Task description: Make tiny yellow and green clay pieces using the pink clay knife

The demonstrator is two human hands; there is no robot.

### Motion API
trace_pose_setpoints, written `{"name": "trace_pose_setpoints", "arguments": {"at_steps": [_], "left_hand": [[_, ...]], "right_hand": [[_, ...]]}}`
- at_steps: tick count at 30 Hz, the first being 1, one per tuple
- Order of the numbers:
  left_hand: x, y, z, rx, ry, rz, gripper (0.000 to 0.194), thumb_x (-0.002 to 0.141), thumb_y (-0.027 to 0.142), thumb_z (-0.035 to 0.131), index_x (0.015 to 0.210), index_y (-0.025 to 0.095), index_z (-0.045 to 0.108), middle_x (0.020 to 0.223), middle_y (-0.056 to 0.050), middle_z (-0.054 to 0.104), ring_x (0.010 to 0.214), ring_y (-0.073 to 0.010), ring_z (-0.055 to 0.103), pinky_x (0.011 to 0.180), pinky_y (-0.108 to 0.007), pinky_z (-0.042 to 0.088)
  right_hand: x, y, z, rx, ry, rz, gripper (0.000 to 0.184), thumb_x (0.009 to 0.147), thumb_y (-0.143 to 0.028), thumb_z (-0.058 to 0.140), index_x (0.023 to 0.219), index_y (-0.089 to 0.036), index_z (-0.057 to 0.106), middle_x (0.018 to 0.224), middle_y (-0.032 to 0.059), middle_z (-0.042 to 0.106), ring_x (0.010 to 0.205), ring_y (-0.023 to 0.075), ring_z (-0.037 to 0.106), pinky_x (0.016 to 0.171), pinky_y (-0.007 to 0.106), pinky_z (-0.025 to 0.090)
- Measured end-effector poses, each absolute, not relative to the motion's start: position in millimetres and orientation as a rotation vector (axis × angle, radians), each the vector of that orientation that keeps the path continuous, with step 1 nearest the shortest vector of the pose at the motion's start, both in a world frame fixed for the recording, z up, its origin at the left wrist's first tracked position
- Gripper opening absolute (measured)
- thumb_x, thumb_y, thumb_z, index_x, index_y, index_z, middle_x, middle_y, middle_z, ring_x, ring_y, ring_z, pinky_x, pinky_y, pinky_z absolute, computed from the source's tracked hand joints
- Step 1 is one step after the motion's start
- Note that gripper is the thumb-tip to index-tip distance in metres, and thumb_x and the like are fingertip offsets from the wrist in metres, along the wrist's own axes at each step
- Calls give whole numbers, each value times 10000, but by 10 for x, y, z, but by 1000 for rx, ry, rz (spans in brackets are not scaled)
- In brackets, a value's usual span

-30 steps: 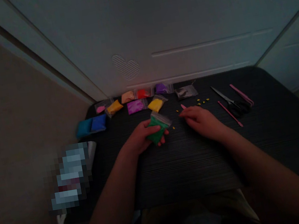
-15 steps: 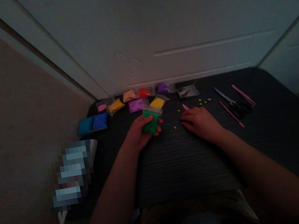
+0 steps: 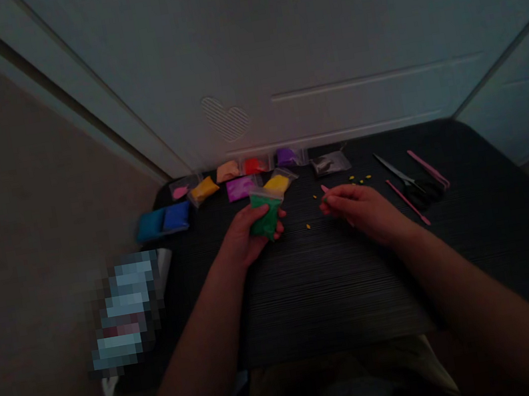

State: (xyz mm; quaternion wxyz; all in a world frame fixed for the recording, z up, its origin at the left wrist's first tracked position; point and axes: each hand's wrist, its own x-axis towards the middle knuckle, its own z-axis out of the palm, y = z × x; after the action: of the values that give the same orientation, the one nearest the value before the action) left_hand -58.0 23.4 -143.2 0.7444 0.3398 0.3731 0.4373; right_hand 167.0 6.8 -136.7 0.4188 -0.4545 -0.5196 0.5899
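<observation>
My left hand [image 3: 247,231] is closed around a small zip bag of green modelling clay [image 3: 265,215], held above the dark table with the thumb across its front. To the right, my right hand [image 3: 360,209] has its thumb and forefinger pinched together on what looks like a tiny green piece of clay [image 3: 326,199], mostly hidden by the fingertips. A pink modelling tool [image 3: 325,189] lies under that hand, only its ends showing. Tiny yellow-green bits [image 3: 362,181] rest just beyond the hand, and single yellow bits [image 3: 308,226] lie between my two hands.
Along the back lie bags of clay: yellow [image 3: 277,185], magenta [image 3: 241,188], red [image 3: 254,166], purple [image 3: 287,157], orange [image 3: 204,188], blue [image 3: 176,217] and others. Scissors [image 3: 406,179], pink tweezers [image 3: 428,168] and a pink stick tool [image 3: 407,201] lie right. A blurred-out device [image 3: 128,308] stands left.
My right hand has lifted slightly off the table and turned, its thumb and forefinger now pinched together. More of the pink tool beneath it shows. My left hand holds the green bag as before.
</observation>
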Motion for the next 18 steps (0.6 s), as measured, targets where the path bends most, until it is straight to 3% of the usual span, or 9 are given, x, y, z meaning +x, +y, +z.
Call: {"name": "trace_pose_setpoints", "arguments": {"at_steps": [5,18], "left_hand": [[-578,235,-1437,747,810,957,155,711,215,548,834,121,559,721,-42,640,503,-119,576,412,-212,444],[-559,227,-1440,735,848,935,156,712,211,547,839,121,557,722,-45,642,505,-121,578,417,-217,449]], "right_hand": [[1670,29,-1301,-912,-952,1817,94,716,-257,607,787,-197,595,764,-21,632,730,80,577,722,241,420],[1676,-47,-1201,-703,-851,1877,117,661,-162,641,725,-220,562,737,-48,588,686,67,546,686,232,435]]}}
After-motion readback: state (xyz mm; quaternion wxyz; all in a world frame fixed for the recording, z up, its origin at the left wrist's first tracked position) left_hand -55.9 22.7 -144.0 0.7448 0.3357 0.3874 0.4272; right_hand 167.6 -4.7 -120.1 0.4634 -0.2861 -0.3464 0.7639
